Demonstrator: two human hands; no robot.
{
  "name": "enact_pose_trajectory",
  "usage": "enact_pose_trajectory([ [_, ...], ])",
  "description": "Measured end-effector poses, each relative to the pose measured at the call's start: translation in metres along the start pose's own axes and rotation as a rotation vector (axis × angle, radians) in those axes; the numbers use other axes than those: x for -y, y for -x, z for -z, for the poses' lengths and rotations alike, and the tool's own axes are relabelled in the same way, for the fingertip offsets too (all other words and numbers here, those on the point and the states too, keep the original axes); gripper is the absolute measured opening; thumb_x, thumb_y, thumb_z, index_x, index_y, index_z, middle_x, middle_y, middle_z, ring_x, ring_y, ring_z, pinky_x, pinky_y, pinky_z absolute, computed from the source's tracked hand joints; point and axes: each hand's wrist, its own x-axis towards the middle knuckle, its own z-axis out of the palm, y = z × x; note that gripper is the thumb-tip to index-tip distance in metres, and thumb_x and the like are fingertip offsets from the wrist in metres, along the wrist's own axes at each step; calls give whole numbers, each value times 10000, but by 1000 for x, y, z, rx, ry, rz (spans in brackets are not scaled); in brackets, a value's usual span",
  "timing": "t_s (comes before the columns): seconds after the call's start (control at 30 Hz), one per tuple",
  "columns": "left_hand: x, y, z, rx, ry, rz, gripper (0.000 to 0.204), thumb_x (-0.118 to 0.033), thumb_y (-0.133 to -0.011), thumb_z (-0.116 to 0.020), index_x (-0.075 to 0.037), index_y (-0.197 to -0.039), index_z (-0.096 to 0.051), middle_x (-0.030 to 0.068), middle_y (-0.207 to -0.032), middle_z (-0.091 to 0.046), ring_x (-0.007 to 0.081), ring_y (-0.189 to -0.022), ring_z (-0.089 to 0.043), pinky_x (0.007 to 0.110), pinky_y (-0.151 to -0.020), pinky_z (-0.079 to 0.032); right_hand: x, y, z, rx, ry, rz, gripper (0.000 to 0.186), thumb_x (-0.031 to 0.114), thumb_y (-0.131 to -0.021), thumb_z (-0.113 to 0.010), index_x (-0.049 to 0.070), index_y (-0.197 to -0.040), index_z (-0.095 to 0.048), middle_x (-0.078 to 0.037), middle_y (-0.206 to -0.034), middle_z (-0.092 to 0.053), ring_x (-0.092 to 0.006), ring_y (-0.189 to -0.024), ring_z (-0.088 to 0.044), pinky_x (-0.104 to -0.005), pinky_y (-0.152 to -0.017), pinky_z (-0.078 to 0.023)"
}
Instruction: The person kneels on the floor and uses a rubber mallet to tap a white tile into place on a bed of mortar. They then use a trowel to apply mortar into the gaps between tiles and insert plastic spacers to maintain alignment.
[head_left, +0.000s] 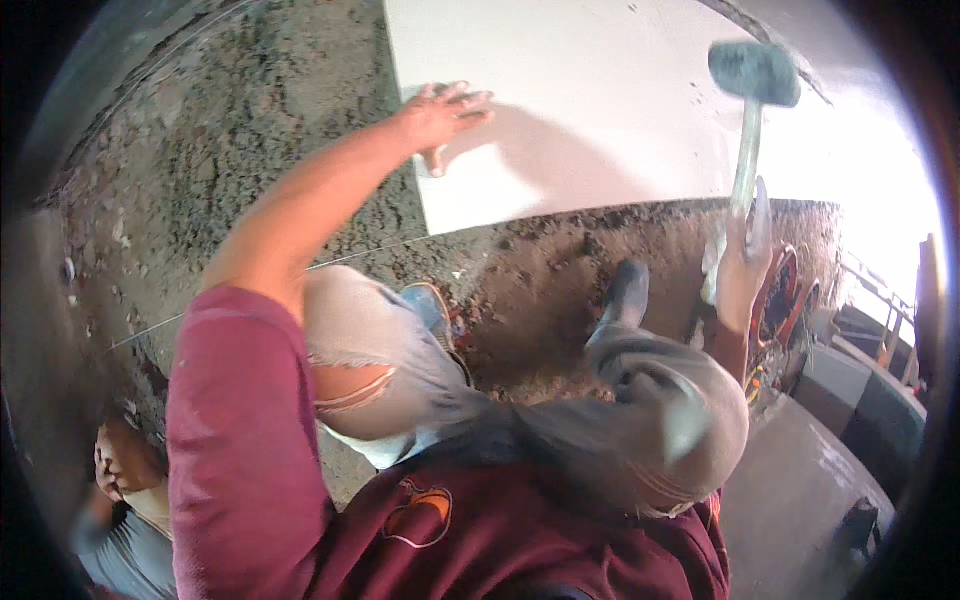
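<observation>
A large white tile [590, 70] lies ahead of me, its left edge beside the rough grey mortar bed [290, 110]. My left hand [447, 118] rests at the tile's left edge with fingers spread and holds nothing. On the right, my right hand [742, 258] is wrapped round the pale handle of a mallet [753, 75]. The mallet's dark, blocky head is up, showing over the right part of the tile; the gap between them cannot be judged.
A thin string [150, 328] runs along the mortar bed near my left knee. Bare soil [545, 270] lies between my feet. An orange-red object [780, 295] sits past my right hand, with stacked slabs [850, 385] beyond. Another person [130, 465] is at the lower left.
</observation>
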Motion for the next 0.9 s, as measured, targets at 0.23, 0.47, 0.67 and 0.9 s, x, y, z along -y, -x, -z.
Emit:
enact_pose_trajectory([
  [0.23, -7, 1, 9, 52, -38, 44, 1497, -648, -484, -885, -339, -1579, 87, 5, -1671, 47, 322, -1531, -7, 605, -1223, -155, -64, -51, -5, 16, -107, 285, 631, 143, -1002, -538, 52, -1556, -250, -77, -793, -620, -154, -602, -591, -295, -517, -483],
  [0.47, -19, 3, 34, 157, -114, 66, 1462, -650, -534, -857, -245, -1594, 64, 84, -1664, 113, 364, -1529, -6, 594, -1211, -162, -179, -74, -41, 420, 11, 164, 647, 186, -976, -584, 190, -1539, -265, -299, -1040, -664, -495, -976, -647, -492, -744, -543],
  [0.67, -78, -47, 112, 283, -94, 137, 1028, -620, -774, -728, -359, -1585, -153, 113, -1647, -179, 304, -1486, -267, 596, -1199, -169, -161, -106, 16, 379, -364, 247, 623, 216, -975, -598, 176, -1533, -323, -305, -1001, -674, -436, -898, -698, -457, -741, -546],
  [0.9, -290, -229, 198, -300, 20, -242, 635, -404, -938, -607, -351, -1516, -350, 60, -1494, -416, 291, -1347, -412, 526, -1095, -338, -262, -99, 122, 164, -214, 2, 567, 168, -962, -636, 81, -1480, -423, -212, -1211, -671, -253, -1077, -684, -376, -899, -534],
])
